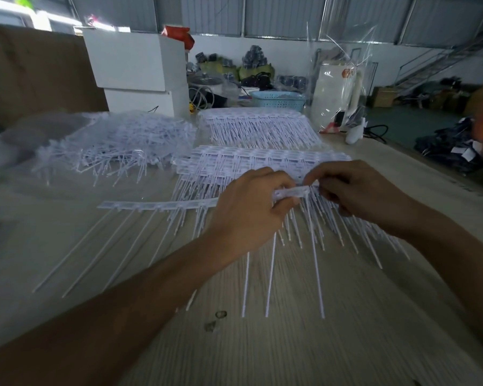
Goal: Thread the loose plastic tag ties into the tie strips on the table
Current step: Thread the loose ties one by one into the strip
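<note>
A long white tie strip runs across the middle of the table, its thin tails hanging toward me. My left hand grips the strip's right end from above, and my right hand pinches that same end just beside it. Both hands hover above the table, over a stack of flat tie strips. A heap of loose tag ties lies at the left rear. Another stack of tie strips sits behind the middle one.
The wooden table stretches toward me. White boxes and a blue basket stand at the far edge, and a clear plastic bag stands upright at the right rear. The table's right edge drops to a cluttered floor.
</note>
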The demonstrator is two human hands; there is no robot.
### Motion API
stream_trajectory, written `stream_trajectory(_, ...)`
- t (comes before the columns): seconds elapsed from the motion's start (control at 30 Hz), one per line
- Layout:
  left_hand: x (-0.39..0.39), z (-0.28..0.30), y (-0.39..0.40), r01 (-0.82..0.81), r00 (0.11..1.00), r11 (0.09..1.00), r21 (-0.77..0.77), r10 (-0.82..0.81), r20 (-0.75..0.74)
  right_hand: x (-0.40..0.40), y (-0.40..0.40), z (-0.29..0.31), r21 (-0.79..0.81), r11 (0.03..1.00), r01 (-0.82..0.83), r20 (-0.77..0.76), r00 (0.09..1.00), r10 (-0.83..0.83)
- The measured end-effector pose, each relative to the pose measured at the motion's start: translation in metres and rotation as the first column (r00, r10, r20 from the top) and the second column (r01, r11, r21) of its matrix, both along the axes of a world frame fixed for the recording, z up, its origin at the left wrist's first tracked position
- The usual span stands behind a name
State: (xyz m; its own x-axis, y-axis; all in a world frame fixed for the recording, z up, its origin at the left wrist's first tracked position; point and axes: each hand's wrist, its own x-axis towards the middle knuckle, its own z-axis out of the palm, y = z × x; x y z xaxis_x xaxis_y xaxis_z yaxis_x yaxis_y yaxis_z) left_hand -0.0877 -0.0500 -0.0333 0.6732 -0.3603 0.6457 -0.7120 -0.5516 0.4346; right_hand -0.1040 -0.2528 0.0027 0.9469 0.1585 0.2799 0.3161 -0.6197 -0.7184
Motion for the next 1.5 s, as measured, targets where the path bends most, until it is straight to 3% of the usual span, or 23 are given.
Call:
stream_trajectory(0.2, 0.004, 0.001, 0.003, -0.042, 0.997, 0.986, -0.162, 0.03, -0.075, -0.009, 0.024, -0.005, 0.169, 0.984, -0.063, -0.161, 0.983, 0.091)
stream_trajectory(0.37, 0.002, 0.001, 0.003, -0.055, 0.997, 0.99, -0.128, 0.048, -0.056, -0.008, 0.026, -0.007, 0.379, 0.925, -0.031, -0.242, 0.961, 0.131)
stream_trajectory(0.5, 0.004, 0.002, 0.003, 0.022, 0.997, 0.993, -0.112, -0.03, -0.067, -0.009, 0.025, -0.009, 0.295, 0.953, -0.074, -0.217, 0.966, 0.143)
stream_trajectory(0.63, 0.008, 0.008, 0.012, 0.15, 0.973, 0.988, -0.046, -0.156, -0.17, -0.005, 0.021, -0.009, 0.343, 0.939, 0.033, -0.238, 0.97, 0.053)
stream_trajectory(0.83, 0.013, 0.007, 0.021, 0.032, 0.992, 0.996, 0.087, -0.021, -0.128, -0.004, 0.019, -0.009, 0.422, 0.905, 0.05, -0.228, 0.972, 0.053)
stream_trajectory(1.03, 0.012, 0.007, 0.019, -0.008, 1.0, 0.993, 0.116, 0.009, -0.002, -0.007, 0.02, -0.008, 0.375, 0.925, -0.054, -0.169, 0.978, 0.126)
stream_trajectory(1.17, 0.013, 0.005, 0.018, 0.011, 1.0, 0.993, 0.117, -0.011, -0.004, -0.008, 0.02, -0.007, 0.262, 0.964, -0.047, -0.089, 0.993, 0.072)
stream_trajectory(1.33, 0.017, 0.004, 0.019, 0.061, 0.997, 0.994, 0.09, -0.057, -0.043, -0.007, 0.021, -0.006, -0.021, 0.999, -0.03, 0.106, 0.994, 0.032)
stream_trajectory(1.5, 0.019, -0.001, 0.016, 0.064, 0.994, 0.998, -0.001, -0.064, -0.085, -0.006, 0.021, -0.006, -0.085, 0.994, -0.068, 0.148, 0.986, 0.081)
